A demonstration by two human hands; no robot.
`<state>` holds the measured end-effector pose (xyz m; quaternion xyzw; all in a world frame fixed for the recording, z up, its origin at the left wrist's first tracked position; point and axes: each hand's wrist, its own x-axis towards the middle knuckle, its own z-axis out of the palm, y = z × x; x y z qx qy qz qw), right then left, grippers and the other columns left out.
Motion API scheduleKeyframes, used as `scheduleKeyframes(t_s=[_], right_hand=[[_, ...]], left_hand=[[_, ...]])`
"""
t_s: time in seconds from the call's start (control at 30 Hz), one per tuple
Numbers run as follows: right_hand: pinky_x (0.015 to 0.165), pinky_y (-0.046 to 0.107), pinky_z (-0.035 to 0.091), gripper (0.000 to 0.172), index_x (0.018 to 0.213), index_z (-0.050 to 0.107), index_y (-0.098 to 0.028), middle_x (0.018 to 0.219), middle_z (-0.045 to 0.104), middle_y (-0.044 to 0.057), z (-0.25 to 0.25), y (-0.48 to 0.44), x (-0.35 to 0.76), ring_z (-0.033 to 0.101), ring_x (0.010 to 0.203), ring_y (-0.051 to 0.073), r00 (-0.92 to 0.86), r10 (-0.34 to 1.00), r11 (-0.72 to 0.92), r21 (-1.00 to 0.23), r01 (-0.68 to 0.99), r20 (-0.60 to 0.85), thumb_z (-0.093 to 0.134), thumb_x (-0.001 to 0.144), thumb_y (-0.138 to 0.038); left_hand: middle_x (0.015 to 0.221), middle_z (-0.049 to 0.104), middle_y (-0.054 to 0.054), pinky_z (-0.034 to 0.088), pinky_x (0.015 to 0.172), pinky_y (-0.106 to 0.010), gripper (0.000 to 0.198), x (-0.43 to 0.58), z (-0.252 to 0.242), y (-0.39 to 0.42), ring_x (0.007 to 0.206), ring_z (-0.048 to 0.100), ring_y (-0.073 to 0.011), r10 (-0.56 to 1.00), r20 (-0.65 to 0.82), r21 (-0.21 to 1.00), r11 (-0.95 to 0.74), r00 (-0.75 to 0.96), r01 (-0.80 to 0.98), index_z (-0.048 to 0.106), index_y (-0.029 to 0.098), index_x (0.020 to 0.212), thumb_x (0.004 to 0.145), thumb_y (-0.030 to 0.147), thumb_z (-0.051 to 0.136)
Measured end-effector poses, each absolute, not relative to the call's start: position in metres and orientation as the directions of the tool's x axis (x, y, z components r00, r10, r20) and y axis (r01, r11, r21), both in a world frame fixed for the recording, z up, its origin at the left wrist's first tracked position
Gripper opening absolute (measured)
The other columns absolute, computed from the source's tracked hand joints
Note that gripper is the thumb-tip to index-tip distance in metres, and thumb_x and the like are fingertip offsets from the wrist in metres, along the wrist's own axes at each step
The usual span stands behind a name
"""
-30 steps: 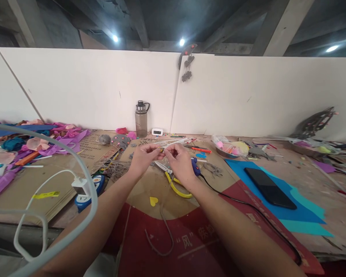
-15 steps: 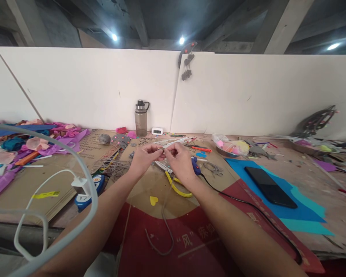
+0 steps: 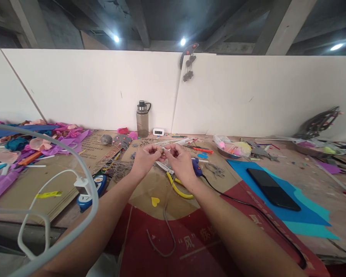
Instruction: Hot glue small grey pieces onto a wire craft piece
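My left hand and my right hand meet fingertip to fingertip over the cardboard, both closed in a pinch. A small thin piece lies between the fingertips, too small to make out. From beneath my right hand a grey cord runs down and curls on the red part of the cardboard. Yellow-handled pliers lie under my right hand, their handles showing. Beside that wrist is a blue tool with a black cable. A yellow paper heart rests nearer to me.
A bottle and a small digital clock stand by the white partition. Tangled grey cord, a blue tape measure and a white cable are at left. To the right, a phone lies on blue sheets.
The whole view has shifted slightly. My hands stay pinched together in nearly the same place, with only small finger movement.
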<state>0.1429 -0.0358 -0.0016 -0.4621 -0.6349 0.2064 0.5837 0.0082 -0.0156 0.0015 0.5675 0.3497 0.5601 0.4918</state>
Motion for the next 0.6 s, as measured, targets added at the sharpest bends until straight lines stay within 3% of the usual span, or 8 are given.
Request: scheduleKeyframes(t_s=[0.2,0.47,0.6], right_hand=[[0.059,0.025,0.036,0.014,0.074,0.063,-0.018,0.067,0.056,-0.002,-0.001,-0.033,0.144,0.045,0.060,0.012,0.109,0.844,0.472,-0.825,0.311,0.524,0.056,0.076,-0.030],[0.057,0.025,0.034,0.016,0.074,0.063,-0.017,0.064,0.054,-0.002,0.002,-0.032,0.156,0.043,0.059,0.012,0.074,0.895,0.394,-0.858,0.330,0.440,0.055,0.074,-0.031],[0.055,0.025,0.033,0.016,0.072,0.062,-0.017,0.060,0.049,-0.004,0.002,-0.035,0.155,0.041,0.057,0.011,0.068,0.897,0.392,-0.859,0.330,0.436,0.056,0.074,-0.032]], left_hand=[[0.065,0.066,-0.001,0.055,0.062,-0.027,0.021,0.009,0.004,-0.018,0.059,0.064,-0.0132,0.952,0.269,0.955,-0.244,0.147,-0.165,0.066,0.014,0.074,0.066,0.032,0.074],[0.069,0.066,-0.005,0.049,0.055,-0.024,0.028,-0.001,0.016,-0.019,0.064,0.061,-0.0135,0.929,0.187,0.977,-0.142,0.320,-0.158,0.072,0.013,0.079,0.073,0.040,0.069],[0.066,0.066,-0.005,0.049,0.056,-0.025,0.027,-0.002,0.015,-0.019,0.061,0.060,-0.0139,0.930,0.194,0.981,-0.188,0.311,-0.049,0.072,0.013,0.082,0.072,0.038,0.068]])
